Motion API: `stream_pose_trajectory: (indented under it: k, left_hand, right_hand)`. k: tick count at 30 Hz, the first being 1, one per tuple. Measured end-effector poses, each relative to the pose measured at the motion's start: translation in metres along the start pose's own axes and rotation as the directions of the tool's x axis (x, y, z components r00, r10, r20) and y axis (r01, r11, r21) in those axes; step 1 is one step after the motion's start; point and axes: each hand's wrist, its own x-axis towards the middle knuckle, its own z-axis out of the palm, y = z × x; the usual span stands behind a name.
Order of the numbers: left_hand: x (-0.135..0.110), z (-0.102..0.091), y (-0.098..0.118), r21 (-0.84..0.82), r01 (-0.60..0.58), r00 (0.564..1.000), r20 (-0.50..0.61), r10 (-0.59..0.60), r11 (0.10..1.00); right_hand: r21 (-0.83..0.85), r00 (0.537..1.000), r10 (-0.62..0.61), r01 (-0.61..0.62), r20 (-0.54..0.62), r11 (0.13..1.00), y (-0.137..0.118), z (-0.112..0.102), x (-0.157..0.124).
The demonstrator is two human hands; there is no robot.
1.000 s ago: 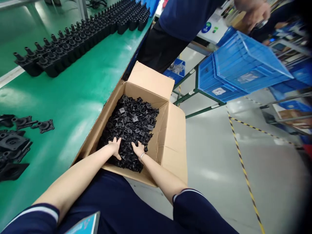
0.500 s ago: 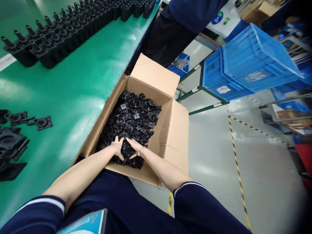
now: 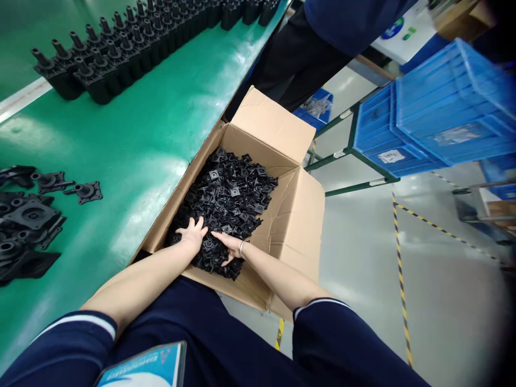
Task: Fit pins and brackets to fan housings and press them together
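An open cardboard box stands against the table edge, partly filled with a heap of small black plastic parts with square flanges. Over the near left of the heap, my left hand rests palm down with its fingers spread. To its right, my right hand reaches into the same heap, fingers stretched and thumb apart, a bracelet on its wrist. Both hands touch or nearly touch the parts, and I see nothing gripped in either. Some fingertips are hard to make out against the black pieces.
On the green table stand rows of black housings with upright shafts; loose black flanged parts lie at its left. Blue crates sit on a green-framed rack. A person in dark trousers stands beyond the box.
The whole view has shifted, so everything appears further right. My left hand has turned palm down and spread its fingers, moving slightly away from my right hand.
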Motion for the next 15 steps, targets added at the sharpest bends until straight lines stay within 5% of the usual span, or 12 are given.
stream_pose_trajectory:
  k: [5,15]
  left_hand:
    - [0.003,-0.009,-0.008,-0.016,0.027,0.998,0.064,-0.026,1.000]
    - [-0.002,0.009,-0.007,-0.047,0.134,0.978,0.170,-0.125,0.990]
  right_hand:
    - [-0.023,1.000,-0.007,0.007,0.006,1.000,-0.002,0.006,0.003]
    - [-0.052,0.988,0.147,-0.144,0.053,0.988,0.022,0.002,0.002]
